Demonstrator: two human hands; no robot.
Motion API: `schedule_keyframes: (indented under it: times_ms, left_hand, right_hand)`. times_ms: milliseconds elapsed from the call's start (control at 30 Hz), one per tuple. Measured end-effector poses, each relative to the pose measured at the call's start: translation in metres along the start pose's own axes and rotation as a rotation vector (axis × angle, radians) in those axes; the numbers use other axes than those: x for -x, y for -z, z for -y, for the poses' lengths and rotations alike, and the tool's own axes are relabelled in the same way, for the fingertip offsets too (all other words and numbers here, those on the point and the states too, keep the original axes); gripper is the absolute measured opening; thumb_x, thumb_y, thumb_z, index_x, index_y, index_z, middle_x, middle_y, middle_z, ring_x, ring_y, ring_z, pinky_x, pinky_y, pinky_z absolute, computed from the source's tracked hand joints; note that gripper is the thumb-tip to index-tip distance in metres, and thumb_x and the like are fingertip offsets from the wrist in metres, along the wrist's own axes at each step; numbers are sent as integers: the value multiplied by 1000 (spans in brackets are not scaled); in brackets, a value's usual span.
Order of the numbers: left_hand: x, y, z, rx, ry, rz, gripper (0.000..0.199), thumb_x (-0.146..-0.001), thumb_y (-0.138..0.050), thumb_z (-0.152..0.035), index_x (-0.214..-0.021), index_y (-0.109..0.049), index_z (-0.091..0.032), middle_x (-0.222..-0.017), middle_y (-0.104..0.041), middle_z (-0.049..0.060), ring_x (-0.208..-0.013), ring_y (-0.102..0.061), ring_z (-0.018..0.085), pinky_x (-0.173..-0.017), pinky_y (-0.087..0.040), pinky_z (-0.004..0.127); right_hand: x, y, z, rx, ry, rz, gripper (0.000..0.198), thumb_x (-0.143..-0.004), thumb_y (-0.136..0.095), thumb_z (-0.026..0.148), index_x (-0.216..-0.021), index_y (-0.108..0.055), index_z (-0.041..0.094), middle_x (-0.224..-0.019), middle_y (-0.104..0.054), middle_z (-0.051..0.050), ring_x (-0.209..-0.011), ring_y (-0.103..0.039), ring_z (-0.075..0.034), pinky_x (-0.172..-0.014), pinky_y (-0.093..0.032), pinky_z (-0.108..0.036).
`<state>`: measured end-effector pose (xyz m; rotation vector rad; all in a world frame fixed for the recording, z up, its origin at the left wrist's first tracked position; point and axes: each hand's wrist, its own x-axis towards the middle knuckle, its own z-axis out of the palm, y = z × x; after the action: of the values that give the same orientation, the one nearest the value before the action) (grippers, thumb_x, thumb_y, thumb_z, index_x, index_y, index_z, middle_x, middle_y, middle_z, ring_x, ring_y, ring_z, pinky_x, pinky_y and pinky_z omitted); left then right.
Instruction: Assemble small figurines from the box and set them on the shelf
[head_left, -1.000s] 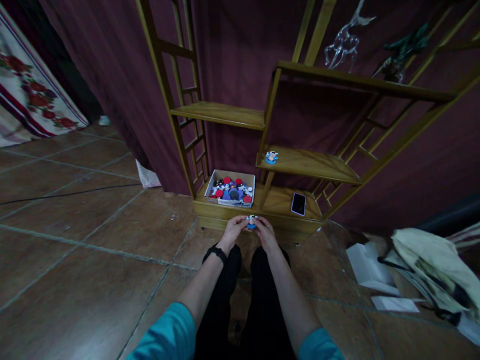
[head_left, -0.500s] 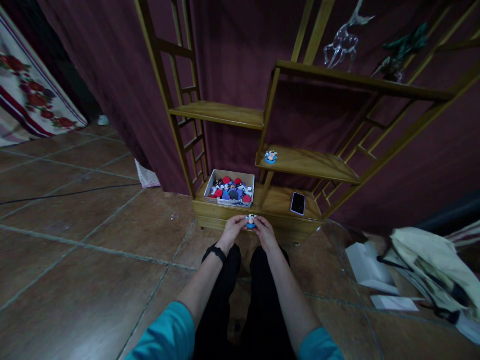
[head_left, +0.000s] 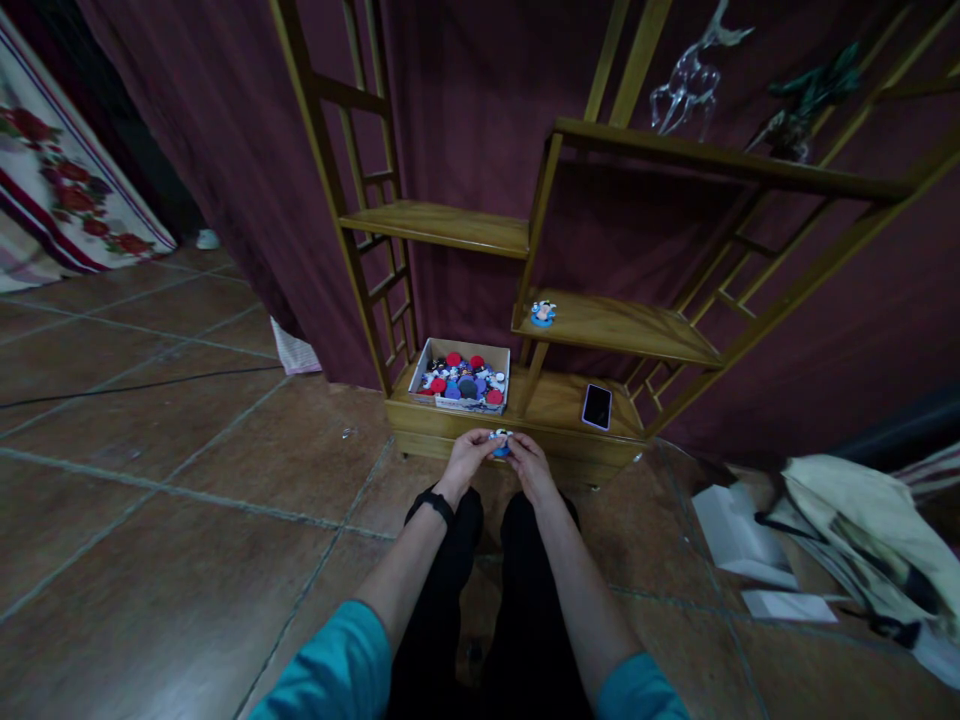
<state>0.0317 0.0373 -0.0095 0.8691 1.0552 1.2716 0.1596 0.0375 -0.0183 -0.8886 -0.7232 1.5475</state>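
Between my two hands is a small figurine (head_left: 500, 441) with a round blue base, held in front of the shelf's lower edge. My left hand (head_left: 468, 460) pinches it from the left, and my right hand (head_left: 531, 465) grips its right side; both are closed on it. A similar blue-based figurine (head_left: 543, 313) stands at the left end of the middle right shelf. Just beyond my hands, a cardboard box (head_left: 472, 405) sits on the bottom board, filled with several small figurines (head_left: 466, 385) with red, blue and purple bases.
A phone (head_left: 597, 407) lies on the bottom board to the right. Higher up stand a clear glass deer (head_left: 686, 85) and a dark green ornament (head_left: 806, 105). White boxes (head_left: 742, 535) and a pale cloth bag (head_left: 870, 520) rest on the floor at right. A cable (head_left: 142, 387) crosses the left floor.
The figurine in my hands has turned slightly between my fingers. Both hands stay in nearly the same place, and the box and shelf things have not moved.
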Motion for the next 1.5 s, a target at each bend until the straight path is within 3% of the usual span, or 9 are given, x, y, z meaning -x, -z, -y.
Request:
schedule_keyframes:
  times_ms: [867, 1133, 1500]
  left_hand:
    - [2, 0, 1, 3, -14, 8, 35, -55, -80, -33, -82, -70, -13, -79, -70, 6, -66, -58, 11, -63, -44, 22]
    - [-3, -3, 12, -87, -116, 23, 40, -49, -80, -26, -85, -66, -15, -75, -68, 1, -68, -60, 12, -71, -48, 27]
    - [-6, 1, 21, -398, -280, 9, 35, -60, -73, -17, -94, -68, -16, -91, -65, 5, -78, -60, 15, -76, -49, 29]
  right_hand:
    - [-2, 3, -2, -24, -17, -46, 18, -63, -75, 28, -76, -66, 19, -81, -69, 0, -74, -62, -12, -71, -49, -25]
    - [-2, 1, -1, -24, -4, -56, 19, -60, -75, 27, -74, -65, 19, -78, -68, 0, -74, -62, -14, -70, -48, -25]
    - [-2, 4, -2, -19, -4, -76, 23, -59, -76, 30, -76, -65, 19, -79, -69, -1, -75, -62, -15, -69, -47, -26]
